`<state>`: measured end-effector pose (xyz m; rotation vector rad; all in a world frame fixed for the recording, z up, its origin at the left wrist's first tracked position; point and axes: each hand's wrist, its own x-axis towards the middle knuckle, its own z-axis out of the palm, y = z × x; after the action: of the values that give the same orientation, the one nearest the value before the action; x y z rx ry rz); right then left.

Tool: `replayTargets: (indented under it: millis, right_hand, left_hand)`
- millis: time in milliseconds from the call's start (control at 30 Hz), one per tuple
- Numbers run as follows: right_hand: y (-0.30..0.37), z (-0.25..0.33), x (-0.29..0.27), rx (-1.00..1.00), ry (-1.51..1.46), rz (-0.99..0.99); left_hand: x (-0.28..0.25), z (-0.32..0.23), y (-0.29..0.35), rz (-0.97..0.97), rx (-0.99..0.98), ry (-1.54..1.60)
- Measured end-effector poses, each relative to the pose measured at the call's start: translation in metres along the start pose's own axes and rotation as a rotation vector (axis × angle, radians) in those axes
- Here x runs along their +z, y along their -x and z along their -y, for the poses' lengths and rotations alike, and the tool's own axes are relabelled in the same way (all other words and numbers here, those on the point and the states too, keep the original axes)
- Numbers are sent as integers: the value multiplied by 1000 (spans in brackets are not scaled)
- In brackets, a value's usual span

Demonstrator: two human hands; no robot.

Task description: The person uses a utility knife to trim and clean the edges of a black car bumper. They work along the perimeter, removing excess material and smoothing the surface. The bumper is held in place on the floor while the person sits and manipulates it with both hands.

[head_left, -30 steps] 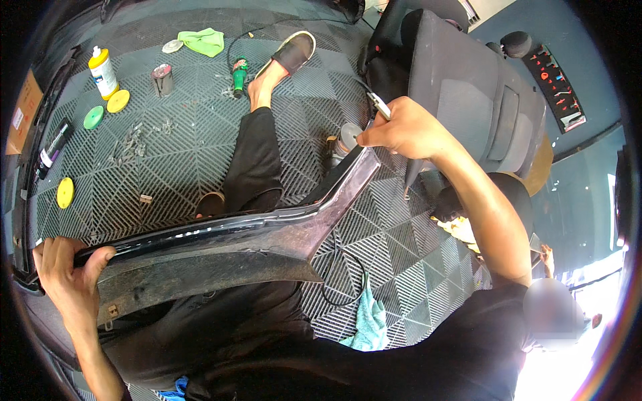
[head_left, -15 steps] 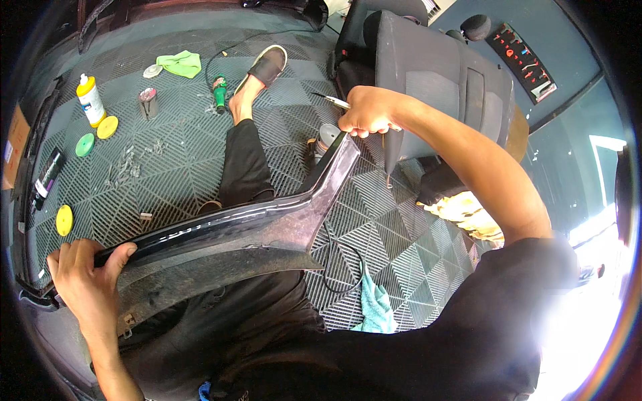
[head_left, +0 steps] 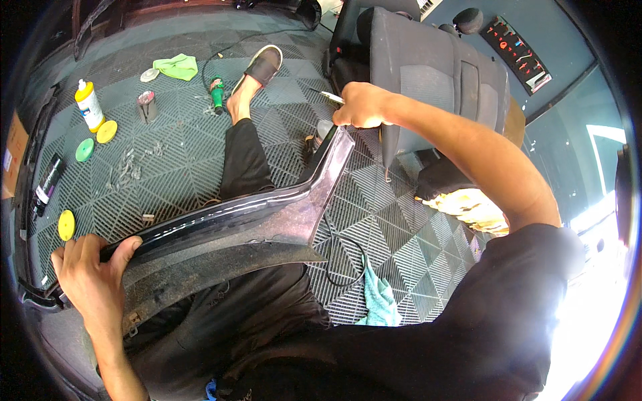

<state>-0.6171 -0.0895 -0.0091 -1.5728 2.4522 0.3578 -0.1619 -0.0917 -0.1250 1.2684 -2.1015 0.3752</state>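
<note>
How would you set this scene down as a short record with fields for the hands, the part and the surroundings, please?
Left hand: grips the left end of a long dark panel
Right hand: at the panel's right end, also holding a slim pen-like tool
Panel finish: glossy black along one edge, duller and dusty elsewhere
Floor, left side: white bottle with yellow cap, green disc, black container
Floor, lower middle: teal cloth
Upper right: grey seat
Unclear: whether the panel touches the legs
</note>
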Motion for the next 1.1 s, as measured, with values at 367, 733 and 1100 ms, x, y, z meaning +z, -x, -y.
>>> replayTargets:
  millis: [367, 733, 1100]
  right_hand:
    - [13, -61, 63, -65, -1411, 67]
    - [12, -93, 72, 15, -1177, -240]
    - [8, -55, 29, -31, -892, 104]
  left_hand:
    - [12, 8, 1, 20, -2, 7]
    - [18, 13, 4, 65, 24, -17]
    - [14, 15, 5, 107, 40, -72]
